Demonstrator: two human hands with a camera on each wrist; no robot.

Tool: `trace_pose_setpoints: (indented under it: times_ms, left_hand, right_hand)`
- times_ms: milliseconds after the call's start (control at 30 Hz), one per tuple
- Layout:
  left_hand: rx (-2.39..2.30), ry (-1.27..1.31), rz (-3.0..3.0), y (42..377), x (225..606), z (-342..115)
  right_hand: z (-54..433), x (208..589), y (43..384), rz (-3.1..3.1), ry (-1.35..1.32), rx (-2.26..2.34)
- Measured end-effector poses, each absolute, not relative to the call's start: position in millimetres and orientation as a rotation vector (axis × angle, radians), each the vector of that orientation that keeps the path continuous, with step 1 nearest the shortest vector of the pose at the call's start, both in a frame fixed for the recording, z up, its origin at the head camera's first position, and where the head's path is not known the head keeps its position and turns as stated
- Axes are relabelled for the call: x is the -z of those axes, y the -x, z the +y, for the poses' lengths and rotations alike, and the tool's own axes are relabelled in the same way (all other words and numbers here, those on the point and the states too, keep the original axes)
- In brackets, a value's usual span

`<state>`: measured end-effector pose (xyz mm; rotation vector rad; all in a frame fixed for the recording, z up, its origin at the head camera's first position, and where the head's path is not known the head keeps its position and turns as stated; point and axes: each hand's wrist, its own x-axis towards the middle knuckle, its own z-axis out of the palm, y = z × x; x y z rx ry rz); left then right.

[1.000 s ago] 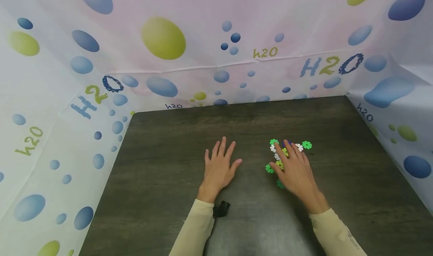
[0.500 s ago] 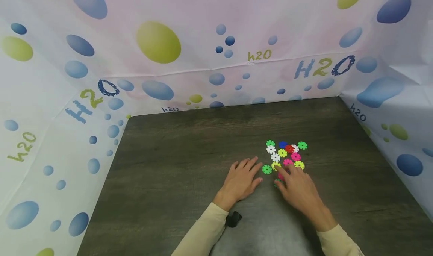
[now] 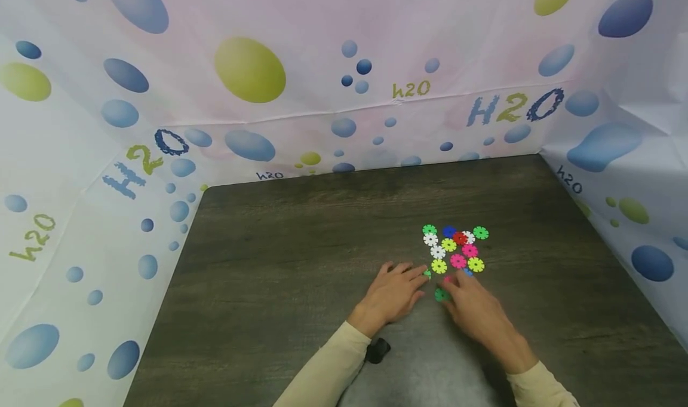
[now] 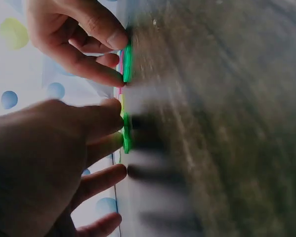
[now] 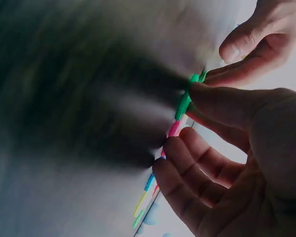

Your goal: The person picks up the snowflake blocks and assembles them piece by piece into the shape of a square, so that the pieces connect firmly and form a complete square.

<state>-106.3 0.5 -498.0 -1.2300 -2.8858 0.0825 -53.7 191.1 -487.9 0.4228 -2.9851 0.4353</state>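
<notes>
Flat notched plastic discs lie grouped on the dark table. My left hand (image 3: 391, 293) rests low with fingers extended, its fingertips over the edge of a green disc (image 4: 126, 136). To its right, my right hand (image 3: 475, 305) has its fingers bent and pinches a second green disc (image 3: 442, 294) between thumb and index finger, flat against the tabletop. Partly hidden by the right fingers are a pink disc (image 5: 174, 128) and a blue disc (image 3: 468, 272). Just beyond the hands sit a yellow disc (image 3: 439, 266) and another pink disc (image 3: 458, 261).
Farther back in the group are white discs (image 3: 438, 251), a red disc (image 3: 460, 238), a dark blue disc (image 3: 449, 232) and a green disc (image 3: 481, 233) at the right. Behind the table (image 3: 301, 228) stands a bubble-printed backdrop (image 3: 322, 30). A black wrist device (image 3: 378, 351) sits below the left wrist.
The left hand has moved right and toward the body to a green disc. The right hand has drawn back from over the group, uncovering most discs, and its fingers have closed on the nearest green disc.
</notes>
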Motion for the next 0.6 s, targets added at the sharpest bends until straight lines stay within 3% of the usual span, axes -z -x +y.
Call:
trace_pose_setpoints:
  times_ms: [433, 600]
  left_hand:
    - [0.218, 1.080, -3.049, 102.3, 491.8, -0.9]
    - [0.610, 0.956, -3.109, 108.8, 487.5, -5.5]
  right_hand:
    - [195.2, 482.9, 54.4, -3.136, -0.461, -0.758]
    - [191.0, 480.7, 60.8, -2.993, -0.436, -0.889]
